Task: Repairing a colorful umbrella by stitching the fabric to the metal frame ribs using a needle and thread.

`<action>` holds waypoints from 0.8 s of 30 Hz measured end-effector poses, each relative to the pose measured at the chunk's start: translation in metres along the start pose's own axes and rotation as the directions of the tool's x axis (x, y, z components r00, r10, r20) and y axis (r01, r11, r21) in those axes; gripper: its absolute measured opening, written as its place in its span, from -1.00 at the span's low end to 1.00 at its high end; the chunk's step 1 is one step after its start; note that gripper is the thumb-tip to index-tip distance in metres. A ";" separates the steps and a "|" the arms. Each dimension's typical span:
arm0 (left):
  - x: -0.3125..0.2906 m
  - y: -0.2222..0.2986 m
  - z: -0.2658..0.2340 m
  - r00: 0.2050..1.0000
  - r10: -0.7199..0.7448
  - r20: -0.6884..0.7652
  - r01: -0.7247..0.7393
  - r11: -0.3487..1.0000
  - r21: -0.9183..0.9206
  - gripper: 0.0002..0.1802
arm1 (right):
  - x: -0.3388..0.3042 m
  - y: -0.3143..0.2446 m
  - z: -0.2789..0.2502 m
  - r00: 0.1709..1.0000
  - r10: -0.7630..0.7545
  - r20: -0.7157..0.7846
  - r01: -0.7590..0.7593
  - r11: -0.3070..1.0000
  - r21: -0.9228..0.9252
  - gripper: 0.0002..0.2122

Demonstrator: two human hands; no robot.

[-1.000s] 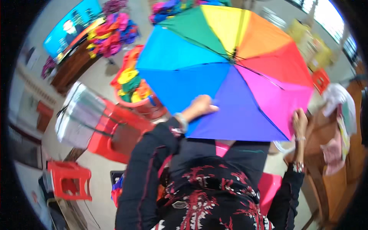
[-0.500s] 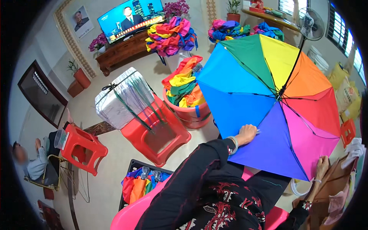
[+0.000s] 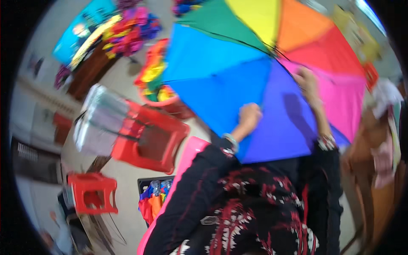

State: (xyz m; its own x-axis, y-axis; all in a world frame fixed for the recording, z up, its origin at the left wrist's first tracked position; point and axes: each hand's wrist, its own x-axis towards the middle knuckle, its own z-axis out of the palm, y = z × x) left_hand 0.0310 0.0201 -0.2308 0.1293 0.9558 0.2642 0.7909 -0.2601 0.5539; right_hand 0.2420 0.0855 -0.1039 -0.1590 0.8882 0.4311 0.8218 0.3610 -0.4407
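Note:
A rainbow umbrella point(image 3: 289, 114) lies spread open across my lap, its inner side with black ribs facing me. My left hand point(image 3: 250, 117) is closed at the seam between the blue and purple panels, pinching there. Further up, my right hand point(image 3: 309, 85) is closed at a black rib close to the hub point(image 3: 274, 54), over the purple and pink panels. Motion blurs both hands, so the fingertips are hard to make out. The far part of the canopy and the shaft run out of the top of the picture.
On my left, a red stool point(image 3: 148, 138) carries a silvery wrapped box point(image 3: 100, 123). Behind it stands a red tub point(image 3: 163, 102) of colourful fabric. A black crate point(image 3: 144, 183) holds folded umbrellas beside my pink chair point(image 3: 193, 148). A smaller red stool point(image 3: 93, 193) and a seated person are further left.
My right hand has left the canopy's near edge and moved up a rib toward the hub. My left hand remains by the blue-purple seam. The view has shifted, and the umbrella sits closer to me.

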 end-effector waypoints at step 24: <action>0.014 -0.002 0.000 0.794 -0.404 0.454 0.605 0.599 -0.525 -0.84 | -0.068 -0.019 0.123 0.852 0.241 0.465 -0.250 0.967 -0.045 -0.77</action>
State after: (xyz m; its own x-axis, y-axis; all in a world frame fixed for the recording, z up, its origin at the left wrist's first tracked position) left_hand 0.0310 0.0342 -0.2282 0.0552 0.9264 -0.3724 0.2382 0.3499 0.9060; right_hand 0.1697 0.0536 -0.2216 -0.1913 0.9759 -0.1047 0.8591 0.1148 -0.4988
